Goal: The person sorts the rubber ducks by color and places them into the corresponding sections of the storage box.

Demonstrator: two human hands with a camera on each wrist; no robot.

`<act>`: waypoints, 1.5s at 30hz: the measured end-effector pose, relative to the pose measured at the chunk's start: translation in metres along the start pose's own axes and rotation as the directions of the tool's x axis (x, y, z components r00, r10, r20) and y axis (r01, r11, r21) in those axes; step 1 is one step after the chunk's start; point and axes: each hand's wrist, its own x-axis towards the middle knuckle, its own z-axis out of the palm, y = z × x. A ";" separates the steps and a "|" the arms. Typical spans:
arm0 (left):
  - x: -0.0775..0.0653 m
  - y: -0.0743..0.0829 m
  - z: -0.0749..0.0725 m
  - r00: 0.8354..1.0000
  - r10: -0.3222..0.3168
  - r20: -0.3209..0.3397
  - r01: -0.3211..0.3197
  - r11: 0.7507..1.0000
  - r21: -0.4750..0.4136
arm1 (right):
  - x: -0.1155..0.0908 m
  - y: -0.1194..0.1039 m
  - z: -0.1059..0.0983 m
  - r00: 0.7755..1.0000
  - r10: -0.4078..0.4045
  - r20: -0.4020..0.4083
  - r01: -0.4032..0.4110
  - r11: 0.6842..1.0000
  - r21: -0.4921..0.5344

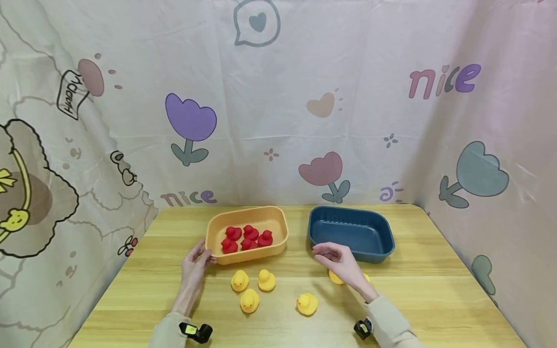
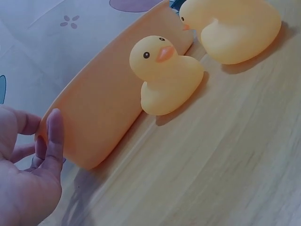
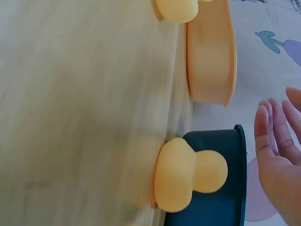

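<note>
An orange basket (image 1: 248, 258) stands at the back left of the table, with several small red rubber ducks (image 1: 250, 233) inside. My left hand (image 1: 193, 266) holds its left front corner; in the left wrist view the thumb (image 2: 55, 132) lies against the outer wall and other fingers are behind the rim. My right hand (image 1: 341, 263) is held up in front of the blue basket (image 1: 352, 234), fingers loosely bent, nothing in them. Below that hand two yellow rubber ducks (image 1: 336, 277) are partly hidden. The blue basket's visible inside holds no ducks.
Three yellow ducks (image 1: 249, 300) sit in front of the orange basket. Another yellow duck (image 1: 307, 304) is nearer the middle front. The wooden table (image 1: 278, 328) ends at a printed cloth backdrop (image 1: 270, 96) behind and on both sides.
</note>
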 end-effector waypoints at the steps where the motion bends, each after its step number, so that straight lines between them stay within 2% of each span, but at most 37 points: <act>1: 0.000 0.000 0.000 1.000 -0.002 -0.007 0.002 1.000 0.010 | -0.001 0.000 -0.001 1.000 -0.006 0.008 0.006 1.000 0.002; 6: -0.002 0.000 0.000 0.998 -0.013 -0.054 0.016 0.999 0.045 | -0.010 0.001 -0.007 0.998 -0.048 0.045 0.048 0.999 -0.008; 12: -0.018 -0.003 0.007 0.987 -0.039 -0.156 0.063 0.987 0.147 | -0.020 0.003 -0.014 0.999 -0.021 0.037 0.022 1.000 -0.013; 17: -0.027 -0.004 0.015 0.992 -0.034 -0.119 0.061 0.971 0.231 | -0.025 0.004 -0.018 0.998 0.009 0.054 -0.009 1.000 0.001; 22: -0.030 -0.003 0.021 0.996 0.023 -0.091 0.007 0.949 0.315 | -0.026 0.004 -0.020 0.997 0.026 0.077 -0.027 1.000 0.010; 27: -0.028 0.005 0.025 0.993 0.114 -0.041 -0.089 0.915 0.394 | -0.024 0.002 -0.017 0.993 0.004 0.116 -0.004 1.000 -0.003; 30: -0.023 0.011 0.024 0.987 0.157 -0.012 -0.138 0.896 0.423 | -0.020 0.001 -0.012 0.985 -0.027 0.171 0.033 0.999 -0.031; 33: -0.017 0.016 0.022 0.980 0.196 -0.031 -0.159 0.871 0.464 | -0.014 -0.002 -0.007 0.972 -0.057 0.228 0.074 0.995 -0.068; 37: -0.010 0.021 0.021 0.962 0.268 -0.048 -0.202 0.820 0.535 | -0.003 -0.012 0.000 0.953 -0.087 0.292 0.121 0.987 -0.102; 39: -0.007 0.024 0.021 0.956 0.293 -0.017 -0.236 0.800 0.551 | 0.004 -0.018 0.004 0.940 -0.085 0.331 0.130 0.985 -0.116; 41: -0.006 0.025 0.021 0.950 0.307 0.057 -0.285 0.778 0.560 | 0.012 -0.024 0.010 0.922 -0.074 0.381 0.131 0.983 -0.127; 43: -0.006 0.024 0.021 0.941 0.288 0.177 -0.337 0.753 0.565 | 0.020 -0.028 0.016 0.898 -0.045 0.438 0.120 0.982 -0.144; 44: -0.007 0.024 0.020 0.933 0.264 0.245 -0.359 0.739 0.571 | 0.023 -0.030 0.019 0.884 -0.032 0.467 0.113 0.983 -0.148; 45: -0.008 0.022 0.020 0.917 0.234 0.323 -0.385 0.730 0.565 | 0.026 -0.031 0.022 0.869 -0.017 0.494 0.105 0.983 -0.151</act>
